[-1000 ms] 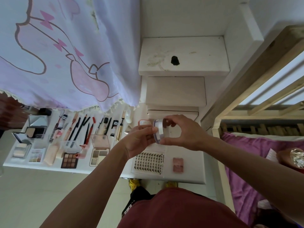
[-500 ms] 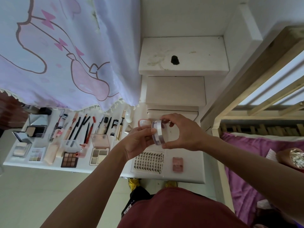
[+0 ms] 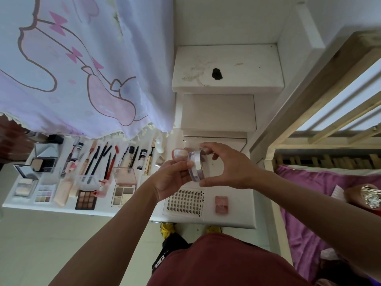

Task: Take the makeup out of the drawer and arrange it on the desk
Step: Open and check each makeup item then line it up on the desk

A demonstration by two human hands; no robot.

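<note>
White bench (image 3: 123, 207); lilac curtain (image 3: 82, 69) printed with pink bows; pale lilac round jar (image 3: 195, 166); brown-toned eyeshadow palette (image 3: 86, 199); purple bed sheet (image 3: 305, 213); maroon shirt (image 3: 222, 263).

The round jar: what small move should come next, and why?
Probably lower the round jar onto the bare desk patch beside the pink compact: left hand and right hand hold it in the air, other makeup already lies arranged.

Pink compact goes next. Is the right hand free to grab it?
Probably not yet: right hand and left hand both grip the round jar, though the pink compact lies uncovered nearby.
</note>
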